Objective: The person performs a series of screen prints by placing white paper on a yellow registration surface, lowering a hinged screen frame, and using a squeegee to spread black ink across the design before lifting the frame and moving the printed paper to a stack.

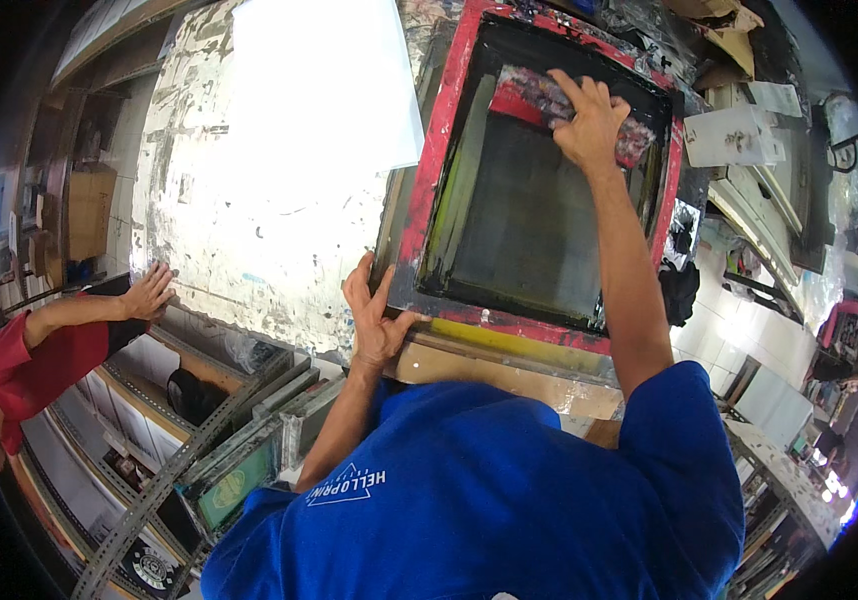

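A screen-printing frame with red, ink-smeared sides lies in front of me, its dark mesh stretched inside. Toward the far end of the mesh is a squeegee, a long bar crusted with red, grey and dark ink. My right hand grips it from above, index finger stretched along the top. At the frame's near left corner rests my left hand, fingers spread, thumb against the near edge. The squeegee's lower edge is partly hidden.
Left of the frame, a paint-spotted board bears a large white sheet. Another person's hand touches its left edge. Racks with stored frames stand at lower left. Crumpled wrapping and a plastic container sit at far right.
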Tool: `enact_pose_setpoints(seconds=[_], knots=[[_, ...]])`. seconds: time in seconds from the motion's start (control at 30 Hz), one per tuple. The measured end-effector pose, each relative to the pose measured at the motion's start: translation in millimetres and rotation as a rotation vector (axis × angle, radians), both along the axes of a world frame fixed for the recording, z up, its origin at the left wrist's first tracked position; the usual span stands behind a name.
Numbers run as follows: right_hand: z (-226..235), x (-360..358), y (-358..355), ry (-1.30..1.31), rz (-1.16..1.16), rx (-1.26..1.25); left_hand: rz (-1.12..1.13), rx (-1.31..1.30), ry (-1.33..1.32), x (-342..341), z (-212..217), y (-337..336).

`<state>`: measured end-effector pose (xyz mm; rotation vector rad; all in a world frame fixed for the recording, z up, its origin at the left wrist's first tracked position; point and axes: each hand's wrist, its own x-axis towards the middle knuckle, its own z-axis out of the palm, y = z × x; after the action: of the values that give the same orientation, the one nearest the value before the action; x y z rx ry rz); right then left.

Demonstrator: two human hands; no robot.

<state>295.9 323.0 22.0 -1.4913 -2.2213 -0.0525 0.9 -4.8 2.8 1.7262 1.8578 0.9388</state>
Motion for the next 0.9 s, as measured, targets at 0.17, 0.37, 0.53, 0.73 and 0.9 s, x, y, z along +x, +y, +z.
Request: enact_pose_setpoints(seconds=[0.17, 0.37, 0.53, 0.73, 0.9], knots=[[-7.2, 3.1, 66.0, -0.035, -0.022, 0.082, -0.011, 0.058, 0.014, -8.1, -10.2, 13.6], [11.7, 16.0, 112.6, -0.023, 0.059, 0.017, -0.004, 0.069, -0.017, -7.3, -12.5, 8.3], [7.6, 27.8, 127.6, 0.022, 0.069, 0.029, -0.013, 0.082, -0.048, -3.6, -7.5, 10.3], [41.6, 44.6, 104.5, 0.39, -0.026, -0.277, -0.025, 0.032, -0.058, -7.6, -11.9, 6.4], [93.2, 29.6, -2.0, 0.765, -0.084, -0.539, 0.073, 0.107, -0.198, -0.1, -22.5, -0.9]])
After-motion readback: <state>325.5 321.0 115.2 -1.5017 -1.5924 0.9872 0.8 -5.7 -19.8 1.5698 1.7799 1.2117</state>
